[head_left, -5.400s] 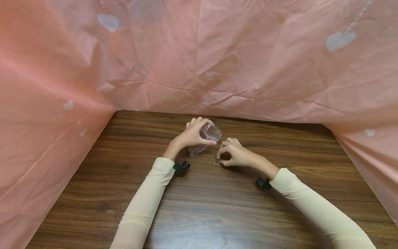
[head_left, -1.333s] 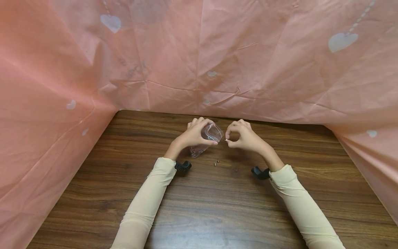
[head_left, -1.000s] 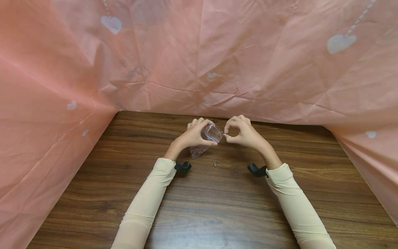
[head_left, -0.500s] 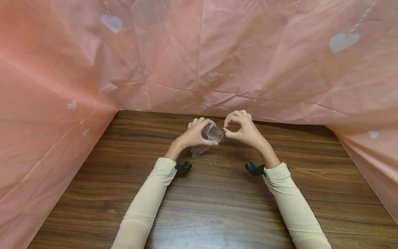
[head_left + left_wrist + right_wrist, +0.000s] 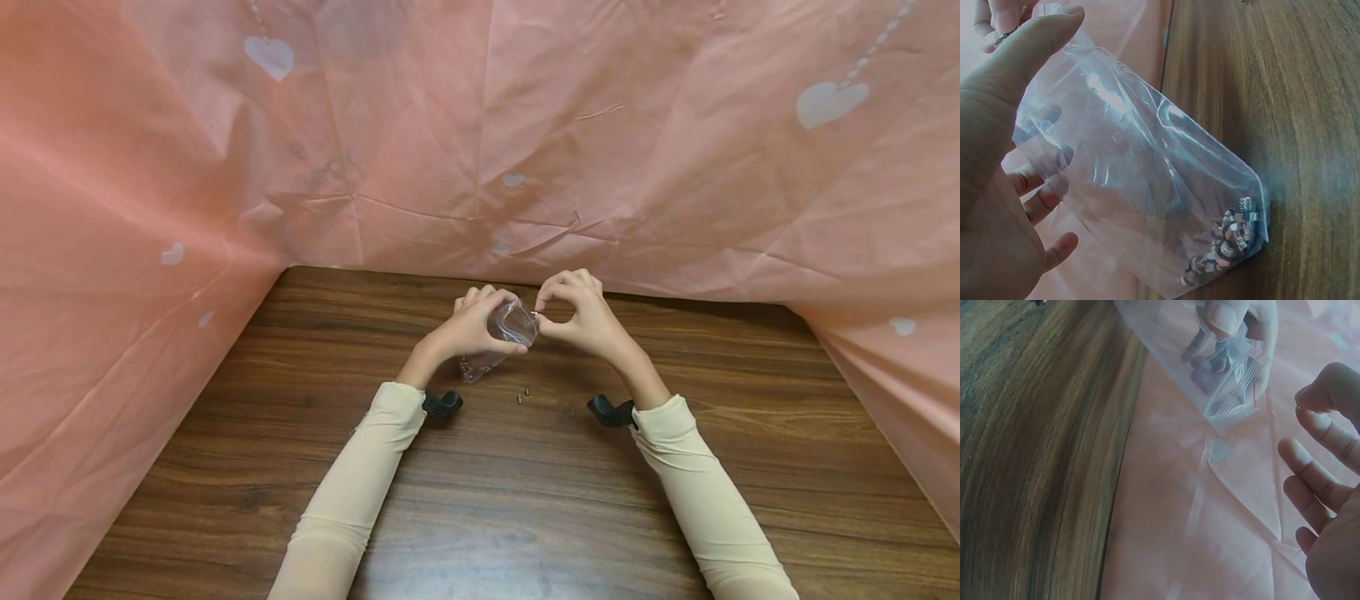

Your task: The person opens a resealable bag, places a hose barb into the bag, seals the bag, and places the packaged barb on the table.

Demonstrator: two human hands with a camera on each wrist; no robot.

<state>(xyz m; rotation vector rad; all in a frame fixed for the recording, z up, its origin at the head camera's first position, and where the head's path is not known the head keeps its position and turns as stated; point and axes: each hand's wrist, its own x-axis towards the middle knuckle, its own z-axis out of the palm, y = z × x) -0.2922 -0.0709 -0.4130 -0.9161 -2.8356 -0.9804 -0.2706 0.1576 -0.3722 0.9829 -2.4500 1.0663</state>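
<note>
The right hand (image 5: 583,315) has lifted off the tabletop (image 5: 450,508) and come up to the bag (image 5: 517,323), a small metal piece (image 5: 1005,37) pinched between thumb and finger; that brings the piece right by the bag's mouth, though from the right wrist I can see a gap between fingers and plastic; the left hand (image 5: 468,327) has hardly moved, clamped round the bag near its mouth; more pieces (image 5: 1230,242) lie bunched in the bottom corner, and two loose pieces (image 5: 527,392) sit on the tabletop, nearer the person; the far edge, with the pink curtain (image 5: 420,125), is just beyond both hands, so that way looks tight; there's more room toward the person, between the sleeves (image 5: 712,492).
</note>
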